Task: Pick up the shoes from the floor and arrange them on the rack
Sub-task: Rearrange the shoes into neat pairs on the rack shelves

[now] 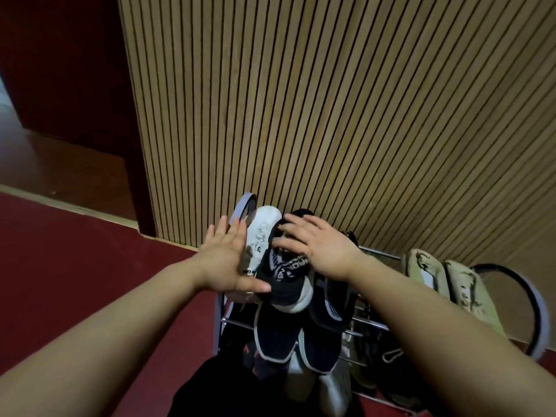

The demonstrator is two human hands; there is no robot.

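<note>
My left hand (227, 260) lies flat, fingers straight, against the white shoe (261, 233) at nine o'clock of the black sneaker (285, 275), thumb touching that sneaker. My right hand (319, 248) rests on top of it, fingers spread wide and barely bent, pressing rather than gripping. Both shoes sit on the top tier of the rack (376, 325), the beige pair (436, 278) apart at three o'clock. I'd square them together gently, so neither tips off.
</note>
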